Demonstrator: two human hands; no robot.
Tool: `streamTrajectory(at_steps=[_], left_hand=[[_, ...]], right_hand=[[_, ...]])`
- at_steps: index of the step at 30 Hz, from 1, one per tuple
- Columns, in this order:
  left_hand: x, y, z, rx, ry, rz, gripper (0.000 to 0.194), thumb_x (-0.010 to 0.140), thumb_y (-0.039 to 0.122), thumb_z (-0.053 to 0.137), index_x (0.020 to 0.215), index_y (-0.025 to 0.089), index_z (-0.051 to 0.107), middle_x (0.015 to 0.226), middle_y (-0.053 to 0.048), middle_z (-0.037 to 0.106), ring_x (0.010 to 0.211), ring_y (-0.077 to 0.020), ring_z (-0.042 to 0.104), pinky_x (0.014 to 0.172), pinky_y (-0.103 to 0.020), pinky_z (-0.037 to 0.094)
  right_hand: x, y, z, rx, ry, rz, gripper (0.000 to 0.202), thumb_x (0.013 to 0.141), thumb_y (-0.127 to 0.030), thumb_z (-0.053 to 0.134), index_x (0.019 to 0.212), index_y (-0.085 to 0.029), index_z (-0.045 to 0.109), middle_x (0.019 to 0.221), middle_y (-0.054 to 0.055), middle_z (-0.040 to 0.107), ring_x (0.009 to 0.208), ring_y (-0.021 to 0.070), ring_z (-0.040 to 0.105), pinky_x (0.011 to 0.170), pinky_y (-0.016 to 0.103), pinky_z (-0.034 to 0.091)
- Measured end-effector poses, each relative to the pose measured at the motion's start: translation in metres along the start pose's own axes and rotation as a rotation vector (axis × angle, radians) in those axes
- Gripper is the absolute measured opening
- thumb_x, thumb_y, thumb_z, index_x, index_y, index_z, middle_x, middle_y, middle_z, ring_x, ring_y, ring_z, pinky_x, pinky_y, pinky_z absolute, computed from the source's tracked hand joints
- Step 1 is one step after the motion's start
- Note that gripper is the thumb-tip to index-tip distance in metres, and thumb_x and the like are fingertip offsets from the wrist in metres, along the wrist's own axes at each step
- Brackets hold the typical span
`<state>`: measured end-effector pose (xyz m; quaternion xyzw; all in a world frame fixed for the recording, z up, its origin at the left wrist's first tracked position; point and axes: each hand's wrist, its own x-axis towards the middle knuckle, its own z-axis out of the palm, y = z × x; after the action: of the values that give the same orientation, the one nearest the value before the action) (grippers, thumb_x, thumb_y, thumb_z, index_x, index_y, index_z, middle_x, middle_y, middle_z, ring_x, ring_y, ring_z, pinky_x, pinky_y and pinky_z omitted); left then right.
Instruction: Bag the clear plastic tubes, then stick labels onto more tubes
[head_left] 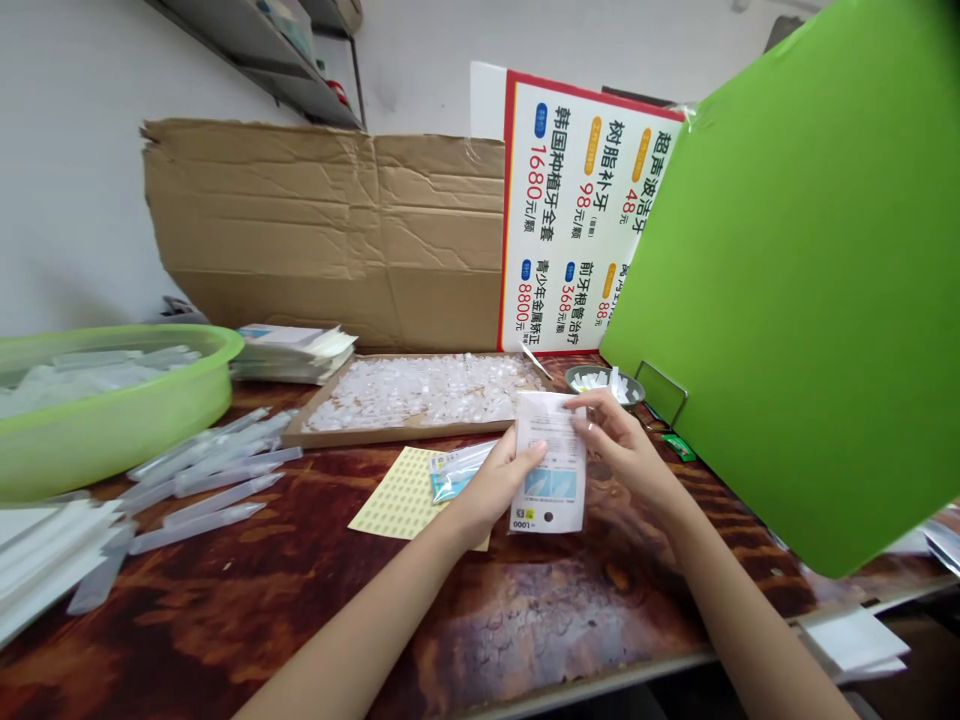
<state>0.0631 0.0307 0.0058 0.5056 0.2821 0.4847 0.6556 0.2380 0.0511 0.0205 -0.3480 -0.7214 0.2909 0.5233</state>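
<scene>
My left hand (501, 480) grips a flat white printed packet (553, 450) by its left side, thumb across the front. The packet stands tilted up above the table, with small print, two blue pictures and a dark round spot near its lower edge. At its upper right edge, the bent fingers of my right hand (616, 440) pinch or press the packet; exactly how is hard to see. Behind my left hand lies a clear blue-and-white packet (459, 470), overlapping a yellow sheet of small stickers (397, 490).
Translucent plastic tubes (217, 500) lie at left beside a green basin (112, 440). A shallow cardboard tray (375, 432) of small clear pieces and a small bowl (634, 393) stand behind. A green board (787, 280) leans at right. White papers (52, 560) lie front left.
</scene>
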Motion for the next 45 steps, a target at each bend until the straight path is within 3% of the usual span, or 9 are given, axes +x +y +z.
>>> streamTrajectory(at_steps=[4, 7, 12, 20, 24, 29, 32, 37, 45], left_hand=[[0.003, -0.002, -0.002, 0.069, 0.111, 0.026, 0.036, 0.078, 0.036, 0.062, 0.109, 0.017, 0.055, 0.099, -0.006, 0.066, 0.087, -0.0201, 0.061, 0.077, -0.030, 0.047], [0.004, 0.000, -0.004, 0.157, 0.071, 0.064, 0.040, 0.076, 0.040, 0.065, 0.107, 0.016, 0.056, 0.099, -0.007, 0.066, 0.087, -0.0207, 0.061, 0.073, -0.028, 0.047], [0.004, -0.002, -0.003, 0.236, 0.024, 0.103, 0.039, 0.078, 0.040, 0.063, 0.109, 0.017, 0.055, 0.106, -0.008, 0.064, 0.094, -0.0220, 0.059, 0.077, -0.029, 0.047], [0.005, -0.036, 0.010, 0.242, -0.025, 0.051, 0.044, 0.079, 0.040, 0.062, 0.115, 0.017, 0.053, 0.111, -0.010, 0.063, 0.099, -0.0253, 0.058, 0.083, -0.033, 0.046], [0.005, -0.044, 0.015, 0.205, -0.050, 0.031, 0.040, 0.079, 0.041, 0.062, 0.111, 0.018, 0.055, 0.109, -0.009, 0.064, 0.098, -0.0248, 0.059, 0.082, -0.033, 0.046], [0.002, -0.048, 0.015, 0.131, 0.047, -0.054, 0.039, 0.077, 0.044, 0.064, 0.105, 0.017, 0.058, 0.099, -0.008, 0.066, 0.083, -0.0219, 0.062, 0.071, -0.031, 0.048], [0.001, -0.047, 0.016, 0.085, 0.104, -0.017, 0.040, 0.079, 0.045, 0.062, 0.107, 0.017, 0.056, 0.104, -0.009, 0.065, 0.089, -0.0227, 0.061, 0.075, -0.032, 0.049], [0.002, -0.035, 0.015, 0.060, 0.064, 0.096, 0.041, 0.083, 0.044, 0.058, 0.116, 0.020, 0.052, 0.113, -0.008, 0.061, 0.101, -0.0207, 0.058, 0.088, -0.032, 0.045], [0.013, -0.015, -0.012, 0.081, 0.093, 0.032, 0.046, 0.073, 0.052, 0.065, 0.096, 0.013, 0.062, 0.084, -0.006, 0.067, 0.073, -0.0176, 0.060, 0.064, -0.026, 0.045]], right_hand=[[0.002, 0.002, -0.003, -0.227, 0.042, -0.251, 0.013, 0.082, -0.025, 0.059, 0.087, -0.029, 0.070, 0.105, 0.005, 0.047, 0.105, 0.0228, 0.047, 0.092, 0.039, 0.037], [0.002, 0.003, -0.002, -0.206, 0.089, -0.267, 0.014, 0.083, -0.024, 0.058, 0.084, -0.030, 0.070, 0.099, 0.004, 0.050, 0.098, 0.0212, 0.049, 0.086, 0.037, 0.039], [0.001, 0.001, 0.006, -0.057, 0.199, -0.125, 0.012, 0.083, -0.025, 0.058, 0.075, -0.025, 0.067, 0.088, 0.002, 0.047, 0.086, 0.0177, 0.048, 0.078, 0.032, 0.039], [0.004, 0.006, 0.008, 0.142, 0.375, 0.095, 0.012, 0.070, -0.031, 0.069, 0.066, -0.021, 0.066, 0.081, 0.001, 0.043, 0.076, 0.0154, 0.045, 0.068, 0.029, 0.039], [0.009, 0.018, -0.007, 0.442, 0.487, 0.289, 0.018, 0.062, -0.031, 0.072, 0.065, -0.021, 0.058, 0.068, 0.000, 0.049, 0.062, 0.0144, 0.046, 0.060, 0.030, 0.042], [0.010, 0.022, -0.039, 0.672, 0.505, 0.358, 0.021, 0.072, -0.044, 0.057, 0.074, -0.023, 0.057, 0.065, 0.001, 0.052, 0.063, 0.0175, 0.053, 0.063, 0.035, 0.048], [0.006, 0.017, -0.039, 0.678, 0.396, 0.437, 0.028, 0.075, -0.049, 0.057, 0.083, -0.023, 0.059, 0.068, 0.000, 0.056, 0.062, 0.0156, 0.056, 0.060, 0.031, 0.049], [-0.003, 0.012, -0.004, 0.558, -0.111, 0.574, 0.028, 0.070, -0.036, 0.072, 0.091, -0.019, 0.064, 0.078, 0.002, 0.066, 0.067, 0.0156, 0.061, 0.063, 0.027, 0.048], [-0.008, 0.019, 0.016, 0.577, -0.206, 0.581, 0.031, 0.070, -0.034, 0.073, 0.094, -0.017, 0.064, 0.082, 0.003, 0.067, 0.070, 0.0148, 0.062, 0.069, 0.029, 0.051]])
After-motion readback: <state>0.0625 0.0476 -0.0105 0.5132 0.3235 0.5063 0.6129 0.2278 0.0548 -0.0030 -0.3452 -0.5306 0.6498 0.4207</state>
